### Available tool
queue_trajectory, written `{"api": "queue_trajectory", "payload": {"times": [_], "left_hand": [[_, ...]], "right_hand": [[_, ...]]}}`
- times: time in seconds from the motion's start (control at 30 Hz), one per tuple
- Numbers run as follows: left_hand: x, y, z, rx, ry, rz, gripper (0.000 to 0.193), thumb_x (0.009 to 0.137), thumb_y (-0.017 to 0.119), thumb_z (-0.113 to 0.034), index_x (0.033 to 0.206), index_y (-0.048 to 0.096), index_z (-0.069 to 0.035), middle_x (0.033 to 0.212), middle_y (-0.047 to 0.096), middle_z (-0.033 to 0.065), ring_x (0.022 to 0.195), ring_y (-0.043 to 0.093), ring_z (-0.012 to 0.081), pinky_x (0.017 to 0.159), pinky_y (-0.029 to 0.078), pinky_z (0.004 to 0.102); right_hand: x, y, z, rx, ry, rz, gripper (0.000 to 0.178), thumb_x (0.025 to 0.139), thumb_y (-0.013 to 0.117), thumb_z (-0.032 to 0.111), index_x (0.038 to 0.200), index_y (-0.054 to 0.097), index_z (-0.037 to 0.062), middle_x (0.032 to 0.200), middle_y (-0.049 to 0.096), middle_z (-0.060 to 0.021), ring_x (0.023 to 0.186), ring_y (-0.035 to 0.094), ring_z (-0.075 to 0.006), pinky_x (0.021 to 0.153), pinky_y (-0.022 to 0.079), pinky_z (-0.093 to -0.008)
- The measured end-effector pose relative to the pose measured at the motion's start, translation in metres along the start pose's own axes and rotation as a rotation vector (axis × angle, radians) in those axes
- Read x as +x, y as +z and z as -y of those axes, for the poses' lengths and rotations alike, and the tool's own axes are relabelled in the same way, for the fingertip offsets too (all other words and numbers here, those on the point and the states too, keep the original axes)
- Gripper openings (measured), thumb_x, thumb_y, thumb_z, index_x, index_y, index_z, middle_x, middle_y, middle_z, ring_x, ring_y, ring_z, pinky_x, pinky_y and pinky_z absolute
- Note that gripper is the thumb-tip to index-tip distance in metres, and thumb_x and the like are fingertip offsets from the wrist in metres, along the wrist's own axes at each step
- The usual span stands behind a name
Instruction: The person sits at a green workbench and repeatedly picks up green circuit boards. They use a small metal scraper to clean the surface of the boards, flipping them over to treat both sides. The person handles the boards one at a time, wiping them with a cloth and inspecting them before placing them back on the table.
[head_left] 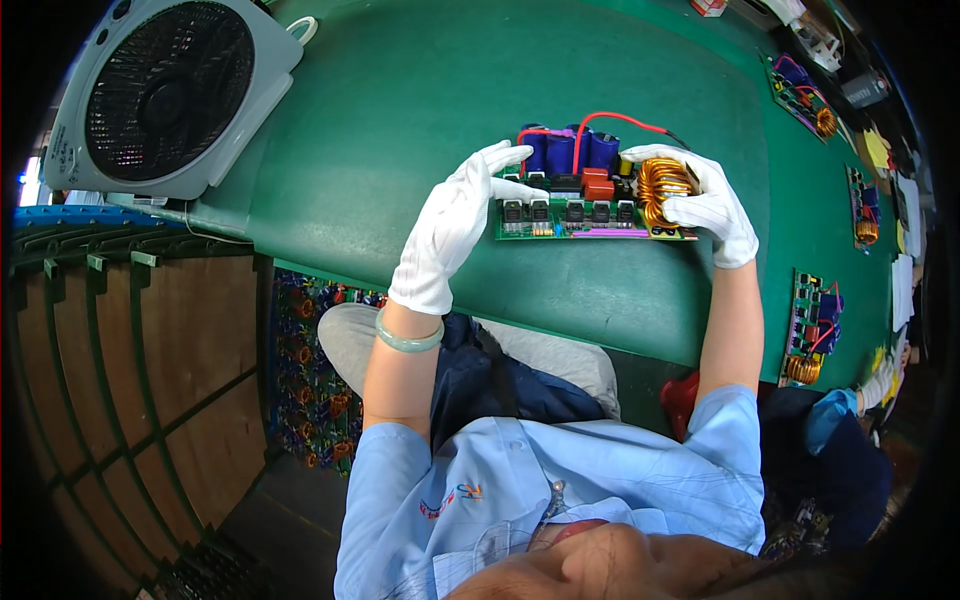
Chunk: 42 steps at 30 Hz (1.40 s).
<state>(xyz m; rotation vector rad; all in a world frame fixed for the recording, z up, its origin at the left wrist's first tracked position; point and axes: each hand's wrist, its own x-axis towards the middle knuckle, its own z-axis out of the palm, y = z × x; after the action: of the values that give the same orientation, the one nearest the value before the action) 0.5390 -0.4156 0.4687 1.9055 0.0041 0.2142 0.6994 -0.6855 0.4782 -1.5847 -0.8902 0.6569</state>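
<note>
A green circuit board [555,230] stands on the green worktop in front of me, with blue cylindrical capacitors [562,153], black components along its near side and a copper-wire coil [660,187] at its right end. A red wire [620,116] arches over the capacitors to a dark tip near my right fingers. White gloves cover both hands. My left hand [455,215] holds the board's left end, thumb and fingers reaching over its parts. At the other end, my right hand [715,208] is closed around the coil, thumb on the near side; some fingertips are hidden.
A grey box fan [170,95] stands at the far left. Similar boards [812,325] lie along the right side, near another person's gloved hand [878,382]. Many more boards [310,370] fill the space below the table's left edge, beside a slatted rack [140,380].
</note>
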Motion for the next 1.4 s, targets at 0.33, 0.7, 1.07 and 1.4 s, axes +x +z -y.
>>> {"api": "queue_trajectory", "payload": {"times": [0.33, 0.7, 1.07, 1.4], "left_hand": [[-0.003, -0.001, 0.002, -0.098, -0.008, 0.010, 0.054, 0.109, 0.019, -0.034, 0.131, 0.051, 0.004, 0.107, 0.073, 0.0139, 0.140, 0.037, 0.0263, 0.116, 0.026, 0.0361], [-0.006, -0.001, 0.001, -0.098, 0.009, 0.022, 0.056, 0.109, 0.016, -0.038, 0.130, 0.051, 0.001, 0.111, 0.072, 0.0135, 0.142, 0.035, 0.0276, 0.117, 0.025, 0.0377], [-0.009, 0.000, -0.002, -0.112, -0.013, 0.007, 0.060, 0.108, 0.015, -0.039, 0.130, 0.052, 0.004, 0.116, 0.070, 0.0141, 0.142, 0.033, 0.0283, 0.118, 0.024, 0.0384], [-0.016, 0.002, -0.008, -0.028, -0.010, -0.061, 0.074, 0.108, 0.011, -0.042, 0.107, 0.072, -0.001, 0.130, 0.062, 0.0167, 0.139, 0.039, 0.0323, 0.118, 0.024, 0.0403]], "right_hand": [[0.000, -0.001, -0.001, -0.013, 0.008, 0.005, 0.061, 0.074, 0.076, 0.032, 0.123, 0.063, -0.0005, 0.122, 0.065, -0.0125, 0.115, 0.060, -0.0222, 0.105, 0.043, -0.0357], [-0.002, 0.002, -0.001, -0.017, 0.004, -0.011, 0.060, 0.073, 0.076, 0.032, 0.122, 0.063, -0.0007, 0.122, 0.065, -0.0130, 0.115, 0.060, -0.0221, 0.104, 0.043, -0.0356], [-0.002, 0.003, 0.000, -0.033, 0.011, -0.016, 0.062, 0.073, 0.076, 0.034, 0.123, 0.064, -0.0003, 0.121, 0.066, -0.0129, 0.113, 0.061, -0.0217, 0.102, 0.045, -0.0354], [-0.003, 0.010, 0.005, 0.022, 0.009, -0.019, 0.058, 0.075, 0.075, 0.020, 0.126, 0.060, -0.0009, 0.123, 0.064, -0.0122, 0.115, 0.059, -0.0201, 0.104, 0.043, -0.0345]]}}
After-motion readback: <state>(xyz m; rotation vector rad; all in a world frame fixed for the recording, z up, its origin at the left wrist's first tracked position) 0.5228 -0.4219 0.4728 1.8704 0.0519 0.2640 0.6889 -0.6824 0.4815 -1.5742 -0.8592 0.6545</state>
